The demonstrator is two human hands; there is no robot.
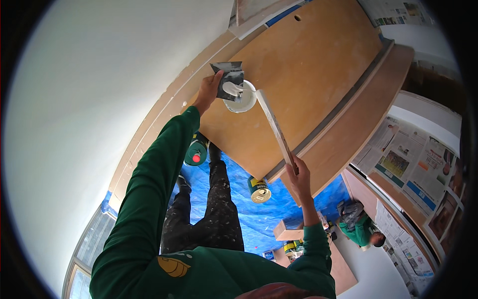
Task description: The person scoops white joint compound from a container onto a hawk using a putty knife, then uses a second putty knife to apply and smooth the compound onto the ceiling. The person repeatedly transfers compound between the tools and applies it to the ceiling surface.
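My left hand (210, 87) grips a wide dark scraper blade (225, 70), smeared grey and white, with a blob of white paste (232, 89) on it. The blade overlaps a round white container (243, 103) that stands on a brown wooden board (298, 60). My right hand (298, 177) is closed on the lower end of a long paint-marked stick (274, 124), whose pale upper end reaches to the container's right rim, next to the paste.
A green-and-red container (195, 155) and a can (260, 194) rest on blue sheeting (214, 149) by my legs. A white wall (89, 99) is at left, newspaper-covered surfaces (408, 164) at right. A person (356, 226) in green is low at lower right, near boxes (289, 231).
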